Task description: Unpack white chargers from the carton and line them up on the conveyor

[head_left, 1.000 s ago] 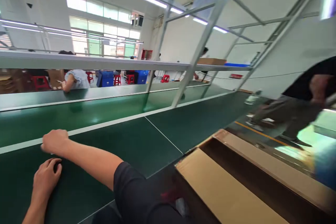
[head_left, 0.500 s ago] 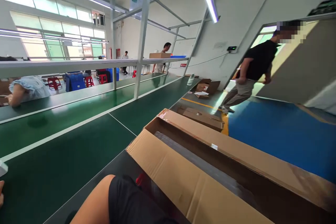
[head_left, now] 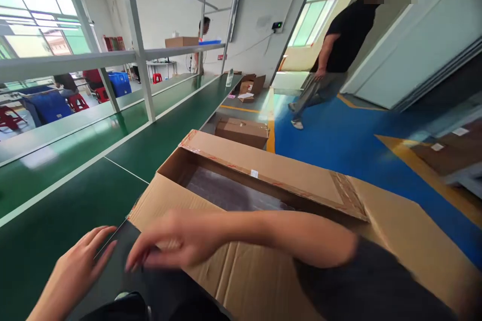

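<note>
A long open cardboard box point(head_left: 271, 170) lies to my right beside the green bench point(head_left: 75, 190), with clear plastic wrapping point(head_left: 226, 193) showing inside. My right hand point(head_left: 173, 241) reaches across my body over the box's near flap point(head_left: 241, 271), fingers stretched out and smeared by motion, holding nothing. My left hand point(head_left: 77, 268) is low at the bench edge, fingers spread open, close to the flap's left corner. Nothing is in either hand.
A person in a black top point(head_left: 339, 40) walks on the blue floor toward a doorway. A smaller closed carton point(head_left: 243, 132) and an open one point(head_left: 250, 84) sit on the floor. Metal frame posts point(head_left: 139, 45) rise from the bench. Other people stand far back.
My view has swung right and down from the bench to the box. Both hands left the bench top and now come in over the box's near flap. The walking person moved toward the door.
</note>
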{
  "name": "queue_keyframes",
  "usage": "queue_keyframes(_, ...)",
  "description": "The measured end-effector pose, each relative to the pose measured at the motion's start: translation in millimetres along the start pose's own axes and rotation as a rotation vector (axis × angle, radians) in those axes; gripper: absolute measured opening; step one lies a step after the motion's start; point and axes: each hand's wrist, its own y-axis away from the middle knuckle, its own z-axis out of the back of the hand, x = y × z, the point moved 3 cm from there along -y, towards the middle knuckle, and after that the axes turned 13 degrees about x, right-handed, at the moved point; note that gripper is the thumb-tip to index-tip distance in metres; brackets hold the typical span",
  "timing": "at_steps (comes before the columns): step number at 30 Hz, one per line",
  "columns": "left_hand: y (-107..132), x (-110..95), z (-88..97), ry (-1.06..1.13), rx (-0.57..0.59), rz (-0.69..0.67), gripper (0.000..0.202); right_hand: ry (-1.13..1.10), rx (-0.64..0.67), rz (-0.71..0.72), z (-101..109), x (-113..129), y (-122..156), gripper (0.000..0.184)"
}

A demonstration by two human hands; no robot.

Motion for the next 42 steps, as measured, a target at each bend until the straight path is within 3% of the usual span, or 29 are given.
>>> queue_keyframes(4,-80.9,-123.5,5.0,-0.037,-0.097,-0.504,0.042,-0.013,-0.404,-0.468,43.5,-39.6,97.9,0.024)
queue_keyframes(5,-99.0,-148.3,1.2,-0.044,-0.081,-0.582,0.050,-0.015,-0.438,-0.587,46.7,-48.7,121.4,0.027)
queue_keyframes(7,-127.1,-185.8,-11.4,-0.045,-0.043,-0.685,0.068,-0.070,-0.276,-0.722,37.1,-63.5,155.4,0.039)
queue_keyframes(9,-142.8,-205.8,-27.7,-0.025,-0.005,-0.729,0.081,-0.167,0.032,-0.789,12.9,-73.3,175.5,0.059)
queue_keyframes(11,-147.7,-211.3,-42.6,0.010,0.022,-0.750,0.081,-0.257,0.248,-0.809,-10.4,-78.1,187.3,0.081)
queue_keyframes(14,-144.7,-206.7,-54.6,0.060,0.007,-0.786,0.063,-0.356,0.309,-0.768,-23.3,-84.7,197.0,0.094)
queue_keyframes(17,-141.6,-203.1,-57.7,0.113,-0.046,-0.784,0.041,-0.473,0.309,-0.707,-17.3,-104.6,201.4,0.067)
queue_keyframes(20,-140.7,-204.2,-62.0,0.172,-0.084,-0.736,0.034,-0.229,0.136,-0.799,-2.9,-147.8,196.1,0.045)
queue_keyframes(23,-139.0,-205.9,-68.0,0.200,-0.136,-0.688,0.034,0.154,0.051,-0.843,3.6,-196.1,176.2,0.050)
queue_keyframes(28,-135.7,-207.9,-73.1,0.207,-0.191,-0.644,0.027,0.314,0.213,-0.623,-5.1,-251.0,128.1,0.074)
queue_keyframes(32,-135.0,-209.2,-74.0,0.195,-0.181,-0.637,0.027,0.387,0.426,-0.507,-14.7,-274.5,92.2,0.095)
queue_keyframes(35,-135.3,-209.3,-75.4,0.172,-0.161,-0.644,0.027,0.434,0.549,-0.535,-20.5,-293.3,70.3,0.110)
queue_keyframes(42,-135.9,-209.0,-77.9,0.179,-0.160,-0.642,0.029,0.587,0.678,-0.497,-36.7,-318.4,42.7,0.127)
